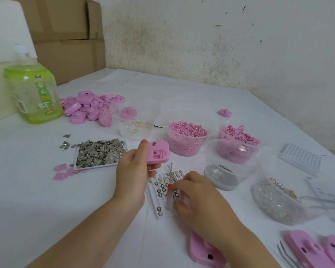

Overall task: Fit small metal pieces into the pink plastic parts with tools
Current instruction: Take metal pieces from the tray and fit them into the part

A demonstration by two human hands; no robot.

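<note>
A pink plastic part (157,152) is held just above the white worktop (46,200), gripped by the curled fingers of the left hand (132,172). Tweezers (170,171) are pinched by the right hand (197,192), their tips raised over a white tray (153,202) of round metal pieces (160,209).

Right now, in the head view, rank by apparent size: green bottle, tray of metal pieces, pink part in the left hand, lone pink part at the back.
1. green bottle
2. tray of metal pieces
3. held pink part
4. lone pink part; farther away, so rank against the held one is unsure
</note>
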